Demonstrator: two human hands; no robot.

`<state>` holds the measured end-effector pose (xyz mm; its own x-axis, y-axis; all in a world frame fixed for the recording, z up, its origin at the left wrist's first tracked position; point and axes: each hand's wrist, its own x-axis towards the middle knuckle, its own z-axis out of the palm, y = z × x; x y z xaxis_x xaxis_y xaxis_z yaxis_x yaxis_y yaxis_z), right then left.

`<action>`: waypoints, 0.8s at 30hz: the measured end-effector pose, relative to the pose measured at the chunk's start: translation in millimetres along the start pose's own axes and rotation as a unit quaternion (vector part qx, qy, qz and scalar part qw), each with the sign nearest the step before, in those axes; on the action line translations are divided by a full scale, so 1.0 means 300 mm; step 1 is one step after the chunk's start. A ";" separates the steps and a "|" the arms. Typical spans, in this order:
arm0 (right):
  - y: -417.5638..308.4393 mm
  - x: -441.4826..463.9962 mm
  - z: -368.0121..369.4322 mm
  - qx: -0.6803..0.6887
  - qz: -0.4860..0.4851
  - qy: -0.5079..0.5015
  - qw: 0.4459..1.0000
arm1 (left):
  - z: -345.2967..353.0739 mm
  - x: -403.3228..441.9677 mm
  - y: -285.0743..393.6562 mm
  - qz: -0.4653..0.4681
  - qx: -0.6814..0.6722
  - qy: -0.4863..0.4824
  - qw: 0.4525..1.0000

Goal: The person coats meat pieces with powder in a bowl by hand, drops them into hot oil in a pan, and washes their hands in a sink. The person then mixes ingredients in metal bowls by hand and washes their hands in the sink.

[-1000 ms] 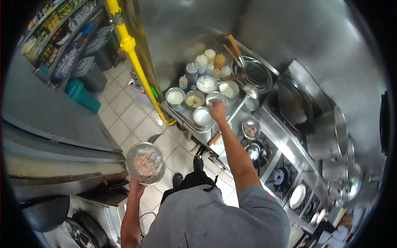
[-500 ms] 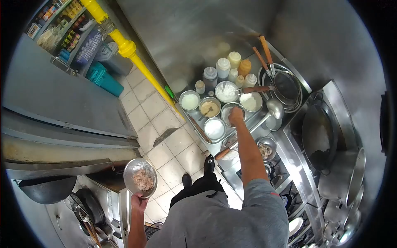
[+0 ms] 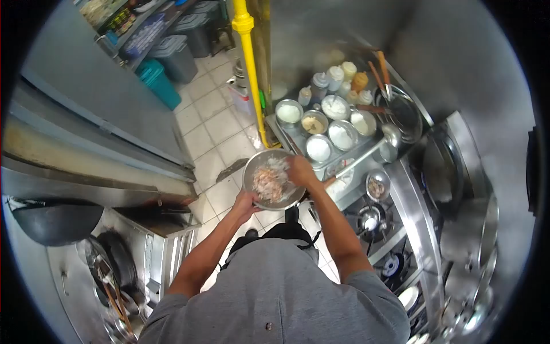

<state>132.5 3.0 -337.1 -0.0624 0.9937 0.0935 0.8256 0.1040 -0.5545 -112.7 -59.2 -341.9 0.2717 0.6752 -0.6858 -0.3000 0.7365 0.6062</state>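
My left hand (image 3: 246,205) grips the rim of a metal bowl (image 3: 250,172) at its lower left. Inside the bowl lies pinkish chopped food (image 3: 268,182) with white powder on part of it. Over the bowl's right side is my right hand (image 3: 300,172), its fingers closed and blurred; anything in them cannot be made out. Just beyond, on a metal tray, stand several small bowls, among them one of white powder (image 3: 342,135) and another white-filled one (image 3: 318,149).
Squeeze bottles (image 3: 335,77) and strainers (image 3: 404,114) stand behind the small bowls. A ladle (image 3: 391,135) lies across the tray's right side. Stove burners (image 3: 371,221) are at the right, a dark wok (image 3: 57,222) at the left. A yellow pipe (image 3: 246,57) runs down the wall edge.
My left hand has brought the bowl up and right, in front of my body. My right hand has moved from a small bowl on the tray to over the held bowl.
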 end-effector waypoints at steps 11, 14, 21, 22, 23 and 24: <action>-0.385 -0.347 0.137 -0.078 0.174 -0.022 0.981 | -0.074 -0.124 -0.011 -0.059 0.101 -0.211 0.970; -0.443 -0.393 0.069 -0.069 0.227 -0.049 0.970 | -0.102 -0.174 -0.056 -0.121 0.101 -0.162 0.974; -0.493 -0.537 0.053 -0.044 0.154 0.029 0.987 | -0.064 -0.215 -0.053 -0.095 0.113 -0.200 0.968; -0.478 -0.561 0.123 -0.130 0.184 0.051 0.973 | -0.087 -0.159 -0.079 -0.123 0.105 -0.237 0.958; -0.494 -0.565 0.129 -0.144 0.236 0.048 0.960 | -0.075 -0.167 -0.078 -0.126 0.110 -0.243 0.955; -0.508 -0.569 0.136 -0.158 0.288 0.043 0.943 | -0.068 -0.177 -0.082 -0.121 0.123 -0.248 0.953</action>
<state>-5.7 -180.6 -302.4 0.4824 0.8728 -0.0749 0.8354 -0.4841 -0.2604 -138.4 -114.0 -328.6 0.7224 0.3756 -0.5806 0.0334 0.8197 0.5718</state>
